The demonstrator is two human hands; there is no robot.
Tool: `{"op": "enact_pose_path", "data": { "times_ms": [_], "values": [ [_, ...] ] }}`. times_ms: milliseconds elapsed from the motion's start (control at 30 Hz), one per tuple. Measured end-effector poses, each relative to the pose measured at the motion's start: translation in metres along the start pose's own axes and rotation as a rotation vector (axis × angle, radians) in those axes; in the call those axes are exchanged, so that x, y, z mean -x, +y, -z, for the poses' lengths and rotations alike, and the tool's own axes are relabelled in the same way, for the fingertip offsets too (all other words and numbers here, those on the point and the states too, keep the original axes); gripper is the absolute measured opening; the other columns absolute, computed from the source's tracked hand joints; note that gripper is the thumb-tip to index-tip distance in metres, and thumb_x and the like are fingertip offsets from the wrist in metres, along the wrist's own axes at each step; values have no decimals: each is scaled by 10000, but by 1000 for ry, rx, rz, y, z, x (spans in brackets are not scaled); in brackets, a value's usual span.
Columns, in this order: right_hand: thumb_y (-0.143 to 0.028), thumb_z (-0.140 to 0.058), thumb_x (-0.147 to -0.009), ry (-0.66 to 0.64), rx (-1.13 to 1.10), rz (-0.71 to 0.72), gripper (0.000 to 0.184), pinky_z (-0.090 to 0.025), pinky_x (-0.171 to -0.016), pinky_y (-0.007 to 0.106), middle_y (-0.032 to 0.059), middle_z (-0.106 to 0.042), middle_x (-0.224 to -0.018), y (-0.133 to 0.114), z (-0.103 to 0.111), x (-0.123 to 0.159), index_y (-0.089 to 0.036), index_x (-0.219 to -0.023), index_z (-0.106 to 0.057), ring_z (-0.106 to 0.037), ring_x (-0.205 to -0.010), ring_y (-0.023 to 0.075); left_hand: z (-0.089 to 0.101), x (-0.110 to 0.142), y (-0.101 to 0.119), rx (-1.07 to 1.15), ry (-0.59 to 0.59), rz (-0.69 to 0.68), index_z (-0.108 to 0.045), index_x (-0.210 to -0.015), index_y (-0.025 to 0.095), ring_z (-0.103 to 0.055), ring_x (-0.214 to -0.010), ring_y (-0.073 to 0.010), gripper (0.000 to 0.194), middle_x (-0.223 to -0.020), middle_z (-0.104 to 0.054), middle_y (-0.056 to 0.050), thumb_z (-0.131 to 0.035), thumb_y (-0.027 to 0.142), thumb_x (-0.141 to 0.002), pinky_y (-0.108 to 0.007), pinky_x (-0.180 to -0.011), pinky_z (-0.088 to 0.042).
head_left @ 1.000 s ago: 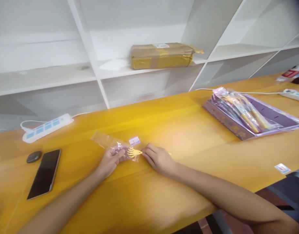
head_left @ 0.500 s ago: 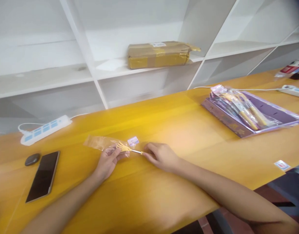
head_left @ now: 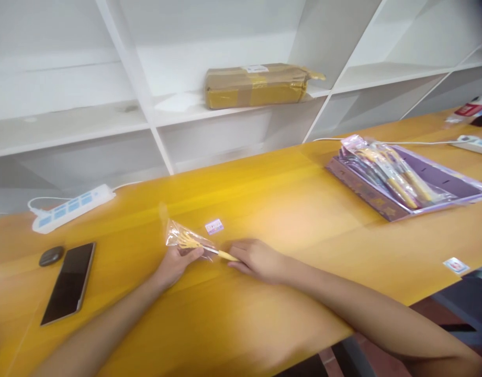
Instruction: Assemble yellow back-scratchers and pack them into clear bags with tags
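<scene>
The fingers (head_left: 192, 255) of the left hand (head_left: 173, 268) are closed on a clear bag (head_left: 173, 233), whose thin, glossy film is crumpled into bright creases. Inside the film, the splayed yellow head of a back scratcher (head_left: 227, 256), shaped like a small hand, is partly enclosed. From that head a slim, shiny metal shaft is extended toward a smooth, rounded yellow grip, around which the fingers of the right hand (head_left: 260, 260) are curled. The whole is held above the table (head_left: 264, 209), which is surfaced in glossy, orange-yellow wood grain.

Just beyond the bag, a small rectangular printed card (head_left: 214, 226) is laid flat. To the left are placed a flat, dark-glassed phone (head_left: 68, 285), a smooth, rounded black object (head_left: 51, 256) and a white plastic power strip (head_left: 74, 208) with blue socket faces. To the right, more film-wrapped yellow sticks (head_left: 401, 178) are piled in a shallow purple box (head_left: 362, 191) patterned with stars. Behind, a creased, taped cardboard parcel (head_left: 256, 90) is set on white shelving (head_left: 156, 139).
</scene>
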State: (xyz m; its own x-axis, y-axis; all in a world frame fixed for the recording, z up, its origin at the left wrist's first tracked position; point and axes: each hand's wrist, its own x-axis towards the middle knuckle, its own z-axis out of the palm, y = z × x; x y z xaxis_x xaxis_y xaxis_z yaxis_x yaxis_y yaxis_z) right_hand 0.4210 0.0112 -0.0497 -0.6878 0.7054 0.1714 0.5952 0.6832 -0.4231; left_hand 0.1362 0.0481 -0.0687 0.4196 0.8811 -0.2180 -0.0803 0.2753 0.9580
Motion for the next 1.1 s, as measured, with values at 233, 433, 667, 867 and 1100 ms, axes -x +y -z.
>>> {"op": "enact_pose_path", "data": {
  "times_ms": [233, 433, 667, 867, 1100],
  "values": [
    [-447, -564, -1057, -61, -78, 42, 296, -459, -785, 293, 81, -683, -996, -3, 6, 0, -164, -1021, -647, -606, -823, 170, -6, -2, 12, 189, 45, -55, -829, -960, 155, -780, -911, -242, 262, -1035, -828, -119, -852, 392, -850, -363, -841, -649],
    [-443, -630, -1030, -155, -360, 106, 272, -464, -881, 305, 45, -675, -912, 8, 31, 3, -179, -984, -679, -614, -861, 164, -8, -5, 21, 290, 127, -54, -819, -929, 150, -766, -942, -218, 235, -1000, -824, -104, -850, 373, -861, -345, -868, -652],
    [-482, -471, -1098, -200, -615, 151, 427, -470, -853, 307, 67, -683, -903, 21, 32, 0, -163, -949, -712, -599, -864, 166, -8, -5, 20, 307, 128, -32, -804, -927, 135, -787, -862, -239, 348, -956, -830, -119, -839, 473, -854, -383, -845, -654],
    [-469, -626, -1030, -198, -605, 150, 331, -462, -880, 305, 49, -664, -875, 18, 31, -2, -166, -938, -723, -591, -878, 164, -7, -2, 17, 207, -12, -15, -812, -921, 98, -800, -827, -271, 438, -871, -824, -164, -739, 530, -929, -379, -809, -640],
    [-497, -709, -968, -267, -739, 13, 347, -458, -771, 259, 25, -636, -837, 24, 27, 2, -157, -906, -733, -572, -831, 143, -7, -3, 15, 252, 5, -30, -803, -994, 122, -782, -762, -221, 345, -921, -825, -129, -743, 459, -944, -355, -783, -648]
  ]
}}
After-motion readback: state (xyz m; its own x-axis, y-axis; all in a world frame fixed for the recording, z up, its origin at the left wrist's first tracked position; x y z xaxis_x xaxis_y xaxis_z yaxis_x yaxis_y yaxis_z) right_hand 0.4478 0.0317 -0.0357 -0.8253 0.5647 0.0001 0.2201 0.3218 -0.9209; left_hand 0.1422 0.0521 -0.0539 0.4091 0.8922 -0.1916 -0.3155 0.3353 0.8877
